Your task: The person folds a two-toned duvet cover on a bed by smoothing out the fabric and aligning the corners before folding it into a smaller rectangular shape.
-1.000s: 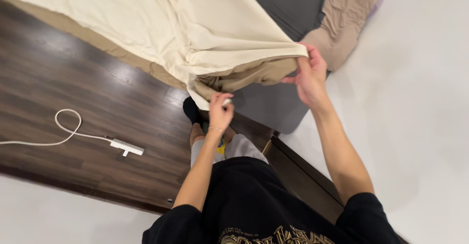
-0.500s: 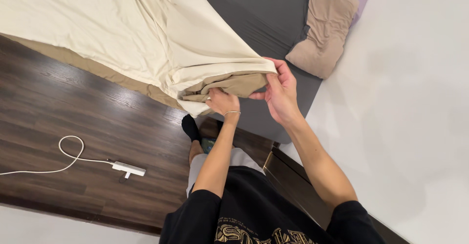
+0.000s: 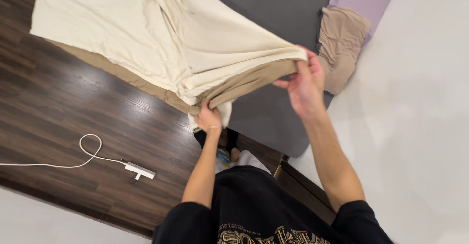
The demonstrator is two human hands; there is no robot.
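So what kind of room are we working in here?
Most likely a bedroom: a bed with a grey mattress, pillows at its end, and a cream sheet being handled over dark wood flooring.

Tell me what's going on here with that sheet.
A person is handling a cream sheet with a tan underside, gripping one edge with both hands. The left hand pinches a bunched corner low down, and the right hand holds the edge higher, above a grey mattress. The rest of the sheet spreads across the mattress and over the dark wood floor. A tan pillow lies near the wall, and a white cable sits on the floor.
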